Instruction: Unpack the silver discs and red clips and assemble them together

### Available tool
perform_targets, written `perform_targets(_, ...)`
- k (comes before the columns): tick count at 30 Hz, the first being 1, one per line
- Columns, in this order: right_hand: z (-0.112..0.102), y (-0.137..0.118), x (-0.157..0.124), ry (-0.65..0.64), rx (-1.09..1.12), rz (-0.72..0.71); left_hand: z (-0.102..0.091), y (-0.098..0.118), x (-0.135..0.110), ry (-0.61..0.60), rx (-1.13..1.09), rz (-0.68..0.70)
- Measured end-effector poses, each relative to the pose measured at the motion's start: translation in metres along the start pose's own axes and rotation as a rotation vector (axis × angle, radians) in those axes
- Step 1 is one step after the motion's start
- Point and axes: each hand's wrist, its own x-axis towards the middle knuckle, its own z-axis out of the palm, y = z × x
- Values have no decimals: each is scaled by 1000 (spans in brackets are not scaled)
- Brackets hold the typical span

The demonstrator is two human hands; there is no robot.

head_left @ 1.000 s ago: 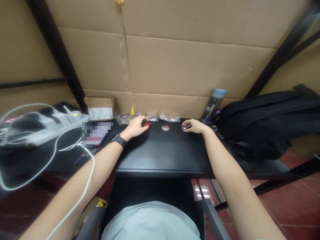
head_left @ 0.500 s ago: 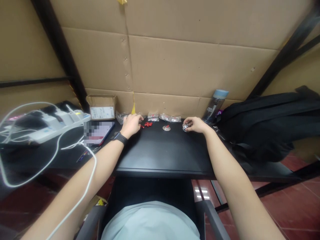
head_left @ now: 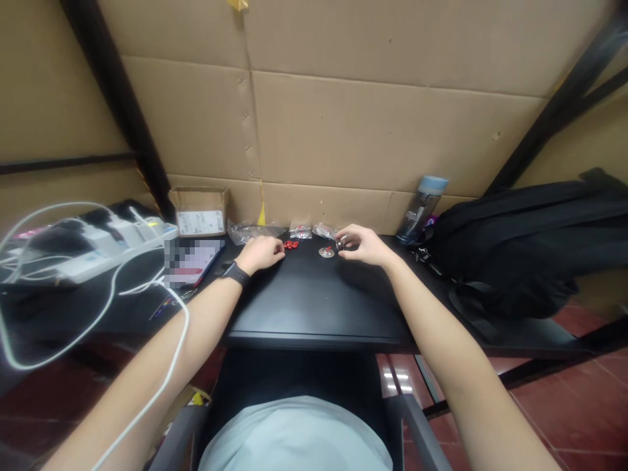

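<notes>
My right hand [head_left: 362, 245] pinches a small shiny silvery piece [head_left: 340, 244] between thumb and fingers. It hovers just right of a round, clear-looking disc [head_left: 326, 252] with a red bit on top, lying on the black table. My left hand [head_left: 265, 253], with a dark watch on the wrist, is closed low over the table. Its fingertips are beside a small heap of red pieces [head_left: 291, 244]; whatever they hold is hidden.
Small clear packets [head_left: 300, 230] and crumpled plastic film [head_left: 250, 232] lie along the cardboard wall. At left are a cardboard box [head_left: 200, 212], a tablet-like device [head_left: 199, 261] and a power strip [head_left: 118, 248] with white cables. A bottle [head_left: 422, 208] and black bag [head_left: 530, 242] stand right.
My right hand has moved left with the silvery piece, closer to the disc. My left hand has drawn slightly nearer to me, away from the plastic film, and its fingers have closed in.
</notes>
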Motion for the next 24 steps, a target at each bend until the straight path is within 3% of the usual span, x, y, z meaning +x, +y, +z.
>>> perform_targets(6,14,-9,1,-38,145,37,-4,0,-3,1,21,-19)
perform_targets(14,23,-14,-1,-133,485,122,3,0,1,58,-157,-24)
perform_targets(24,24,-21,-1,-144,559,91,-1,29,1,153,-444,7)
